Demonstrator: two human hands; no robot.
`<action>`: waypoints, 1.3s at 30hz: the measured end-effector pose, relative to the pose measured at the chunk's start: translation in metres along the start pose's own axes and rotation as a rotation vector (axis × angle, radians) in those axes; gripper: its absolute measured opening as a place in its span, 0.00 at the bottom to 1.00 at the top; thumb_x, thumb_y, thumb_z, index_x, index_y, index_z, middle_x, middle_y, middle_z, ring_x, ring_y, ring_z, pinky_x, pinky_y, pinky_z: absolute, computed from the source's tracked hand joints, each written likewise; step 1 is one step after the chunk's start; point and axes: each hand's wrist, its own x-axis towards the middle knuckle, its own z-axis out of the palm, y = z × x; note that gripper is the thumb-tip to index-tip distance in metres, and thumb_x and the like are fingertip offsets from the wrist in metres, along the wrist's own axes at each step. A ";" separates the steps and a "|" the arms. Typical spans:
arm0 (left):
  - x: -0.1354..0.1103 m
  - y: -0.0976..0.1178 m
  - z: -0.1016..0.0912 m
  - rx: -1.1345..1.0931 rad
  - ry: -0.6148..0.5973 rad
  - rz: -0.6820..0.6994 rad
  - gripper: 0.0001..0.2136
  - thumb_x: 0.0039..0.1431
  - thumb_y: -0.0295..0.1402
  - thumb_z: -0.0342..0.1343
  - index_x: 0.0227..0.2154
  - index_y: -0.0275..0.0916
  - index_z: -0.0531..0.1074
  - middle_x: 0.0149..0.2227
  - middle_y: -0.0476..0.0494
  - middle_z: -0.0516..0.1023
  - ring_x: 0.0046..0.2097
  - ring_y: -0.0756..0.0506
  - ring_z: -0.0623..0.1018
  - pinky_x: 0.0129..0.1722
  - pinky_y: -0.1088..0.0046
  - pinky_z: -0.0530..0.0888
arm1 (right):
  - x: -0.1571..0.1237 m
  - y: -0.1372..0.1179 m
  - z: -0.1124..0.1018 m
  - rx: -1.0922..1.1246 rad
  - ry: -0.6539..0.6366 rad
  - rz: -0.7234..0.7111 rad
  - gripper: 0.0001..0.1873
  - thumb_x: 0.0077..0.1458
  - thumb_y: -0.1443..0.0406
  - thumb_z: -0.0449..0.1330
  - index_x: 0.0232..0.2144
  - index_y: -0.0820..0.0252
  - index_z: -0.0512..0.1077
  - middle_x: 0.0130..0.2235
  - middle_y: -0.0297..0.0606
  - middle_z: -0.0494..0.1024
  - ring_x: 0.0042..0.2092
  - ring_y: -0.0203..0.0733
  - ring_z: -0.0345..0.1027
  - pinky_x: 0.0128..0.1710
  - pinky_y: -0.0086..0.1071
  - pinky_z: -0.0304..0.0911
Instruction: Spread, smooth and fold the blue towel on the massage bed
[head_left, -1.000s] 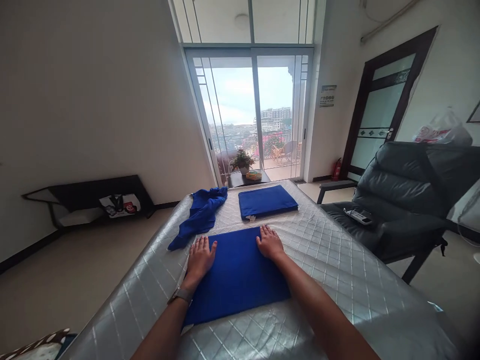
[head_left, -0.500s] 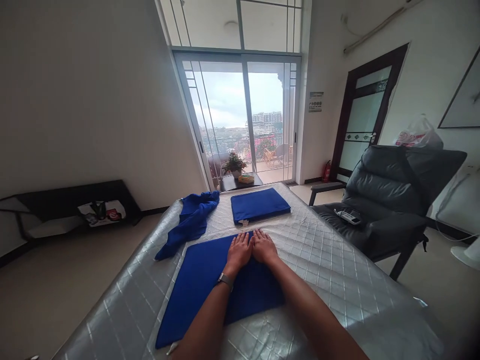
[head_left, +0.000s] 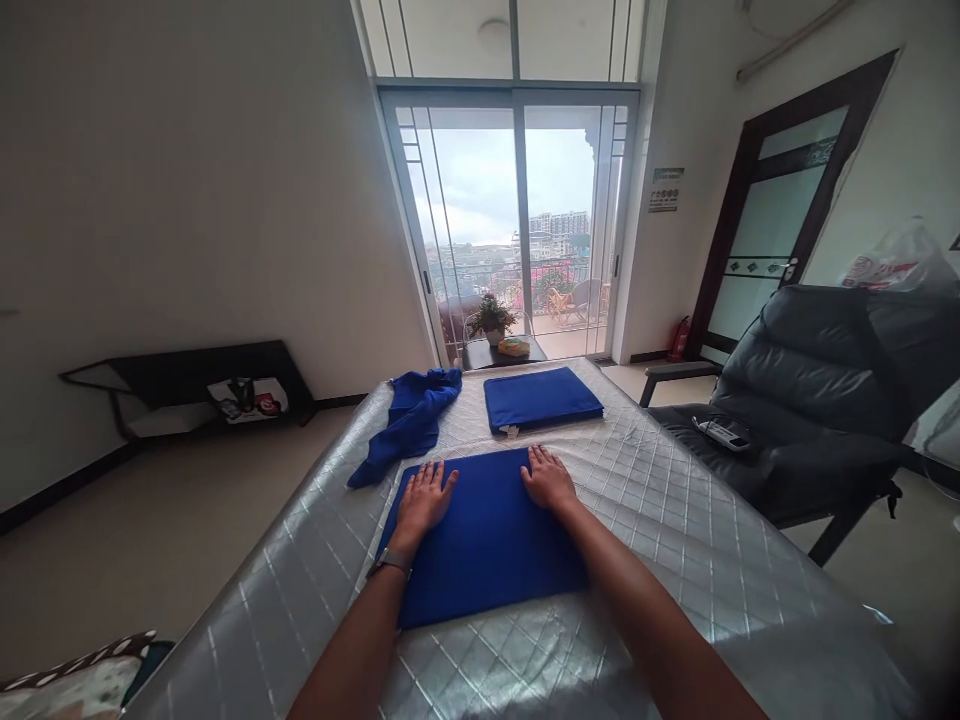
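Observation:
A blue folded cloth (head_left: 495, 540) lies flat on the quilted silver-grey mattress (head_left: 510, 665) in front of me. My left hand (head_left: 425, 500), with a watch on its wrist, rests palm down near the cloth's far left corner, fingers spread. Near the far right corner, my right hand (head_left: 549, 476) lies flat with its fingers stretched out. Just beyond is a neatly folded blue stack of cloth (head_left: 544, 398) with a small white tag at its near edge. A crumpled blue cloth (head_left: 412, 425) lies at the far left of the mattress.
A dark recliner (head_left: 825, 400) stands at the right, with a corded controller (head_left: 721, 433) on its seat. Behind the mattress, a small table (head_left: 480, 353) bears a potted plant (head_left: 491, 318). A low black rack (head_left: 202, 370) is along the left wall.
My hands have moved apart: the left slid to the cloth's left side, the right stays near its far right corner. The view has shifted somewhat left.

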 end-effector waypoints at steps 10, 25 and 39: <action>-0.012 -0.015 -0.011 -0.043 0.013 -0.121 0.34 0.71 0.50 0.35 0.67 0.27 0.57 0.70 0.28 0.55 0.70 0.35 0.56 0.68 0.54 0.55 | 0.000 0.000 -0.001 -0.035 -0.014 0.003 0.36 0.67 0.55 0.39 0.71 0.69 0.48 0.73 0.41 0.45 0.73 0.41 0.35 0.69 0.37 0.31; -0.010 -0.017 -0.004 -0.053 0.043 -0.134 0.33 0.71 0.50 0.35 0.67 0.30 0.57 0.70 0.30 0.55 0.71 0.36 0.56 0.69 0.55 0.54 | 0.003 0.000 0.000 -0.080 -0.022 0.001 0.36 0.68 0.55 0.39 0.71 0.68 0.47 0.73 0.42 0.46 0.73 0.41 0.35 0.69 0.36 0.32; -0.010 -0.020 0.000 -0.039 0.046 -0.134 0.35 0.70 0.53 0.32 0.68 0.32 0.57 0.70 0.32 0.55 0.71 0.37 0.56 0.68 0.55 0.55 | 0.007 0.003 0.004 -0.080 -0.004 0.001 0.36 0.68 0.54 0.38 0.71 0.67 0.48 0.73 0.40 0.46 0.73 0.40 0.36 0.69 0.36 0.32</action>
